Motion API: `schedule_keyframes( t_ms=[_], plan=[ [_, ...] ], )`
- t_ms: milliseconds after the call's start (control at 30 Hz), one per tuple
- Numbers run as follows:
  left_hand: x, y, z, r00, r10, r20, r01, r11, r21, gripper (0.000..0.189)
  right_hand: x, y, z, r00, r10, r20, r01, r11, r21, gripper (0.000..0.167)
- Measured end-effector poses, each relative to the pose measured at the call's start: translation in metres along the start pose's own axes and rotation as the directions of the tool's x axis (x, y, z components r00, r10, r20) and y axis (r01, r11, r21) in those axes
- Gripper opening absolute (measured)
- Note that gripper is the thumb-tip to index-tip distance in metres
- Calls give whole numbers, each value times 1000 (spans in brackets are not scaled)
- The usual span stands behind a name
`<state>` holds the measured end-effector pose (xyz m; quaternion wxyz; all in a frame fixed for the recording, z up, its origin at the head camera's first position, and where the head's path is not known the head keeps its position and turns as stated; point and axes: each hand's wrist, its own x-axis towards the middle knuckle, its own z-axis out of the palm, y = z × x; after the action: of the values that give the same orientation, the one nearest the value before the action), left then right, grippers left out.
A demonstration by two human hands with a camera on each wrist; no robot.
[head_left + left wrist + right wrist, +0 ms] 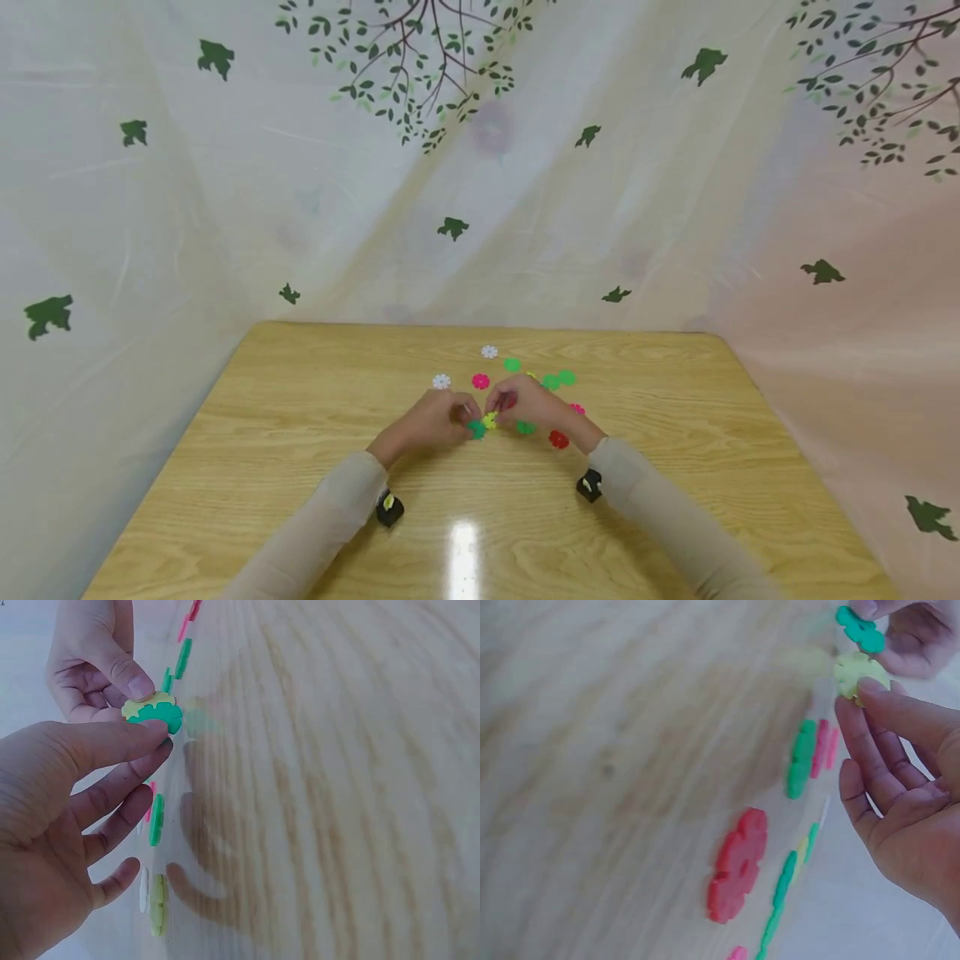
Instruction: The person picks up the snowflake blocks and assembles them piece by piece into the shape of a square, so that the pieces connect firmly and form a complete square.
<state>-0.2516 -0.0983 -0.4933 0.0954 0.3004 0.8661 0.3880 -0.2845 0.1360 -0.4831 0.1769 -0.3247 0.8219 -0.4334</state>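
Observation:
Near the middle of the table, both hands meet over small flower-shaped plastic discs with notched edges. My left hand [433, 417] pinches a teal-green notched disc [861, 630] between thumb and index finger. A pale yellow notched disc [852, 673] is pinched by my right hand [529, 402], its thumb flat on one face. In the left wrist view the green disc [159, 717] overlaps the yellow disc [141, 703], edges close together. Both discs are held above the wood, with a faint reflection beneath them. The other fingers of each hand are loosely bent.
Several loose discs lie around the hands: white [442, 381], pink [481, 381], light green [512, 364] and red [558, 439]. A green disc [526, 427] lies just under the right hand. The wooden table [300, 517] backs onto a leaf-printed curtain [360, 250].

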Motion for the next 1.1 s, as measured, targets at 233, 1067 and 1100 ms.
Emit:
schedule_keyframes(
  t_ms=[233,1067,1100],
  plan=[
    [10,-2,-6,993,-31,-112,1,965,-261,14,6,-5,-14,995,37,-91,-37,999,1,13],
    [41,13,-23,893,-268,-362,-17,783,-622,27,12,-21,-28,866,56,-497,80,965,248,20],
    [42,14,-24,891,-273,-362,-18,776,-631,28,11,-25,-28,859,56,-509,83,965,247,19]
  ],
)
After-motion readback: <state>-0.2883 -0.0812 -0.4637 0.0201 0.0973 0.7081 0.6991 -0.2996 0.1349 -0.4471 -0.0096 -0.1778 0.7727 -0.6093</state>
